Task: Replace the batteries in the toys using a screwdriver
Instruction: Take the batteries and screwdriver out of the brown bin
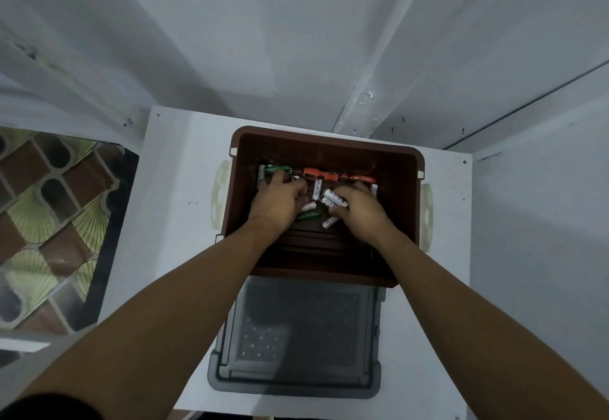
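Grey lid (298, 337) at 6 o'clock; both my hands, left hand (278, 200) and right hand (361, 210), rummage batteries (334, 200) in the brown bin (329, 146), grips unclear; best sort brands first, screwdriver (329, 175) at 12.

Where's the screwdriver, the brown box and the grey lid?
screwdriver (321, 174), head view, on its orange handle.
brown box (329, 141), head view, on its far wall.
grey lid (296, 337), head view, on its flat middle.
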